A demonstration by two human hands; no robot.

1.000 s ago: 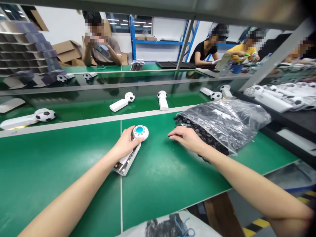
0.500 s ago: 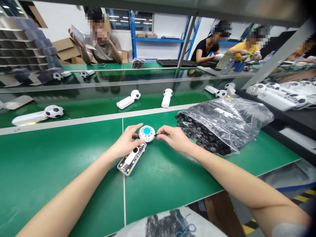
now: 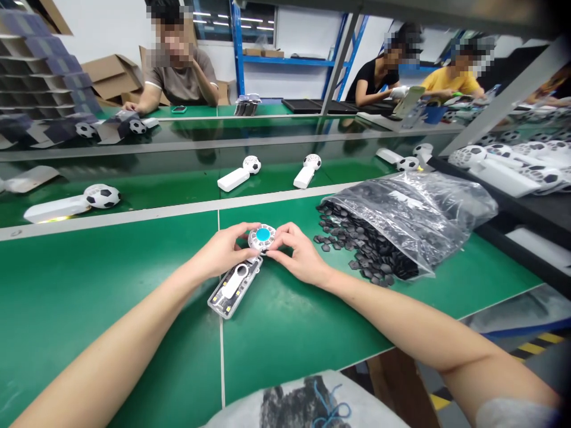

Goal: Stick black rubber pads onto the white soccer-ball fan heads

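Observation:
A device with a round white head (image 3: 255, 242) and a blue disc on it lies on the green bench. Its clear handle (image 3: 233, 288) shows a circuit board and a white strip inside, pointing toward me. My left hand (image 3: 223, 249) grips the head from the left, thumb along its lower edge. From the right, my right hand (image 3: 300, 252) presses against the head with fingers pinched. A small black piece (image 3: 263, 250) shows at its fingertips by the lower rim, mostly covered. Right of that hand, loose black pieces (image 3: 377, 252) spill from a clear plastic bag (image 3: 439, 208).
Football-headed white devices (image 3: 234, 178) lie on the darker green strip beyond the metal rail (image 3: 178, 210). A black tray (image 3: 535, 217) of similar parts stands at right. Co-workers sit across the bench, near stacked boxes (image 3: 40, 71) at left. A slanted post (image 3: 495, 95) rises at right.
My right hand has moved left with the black piece, from beside the head to its lower rim. The person across has lowered a hand to the bench.

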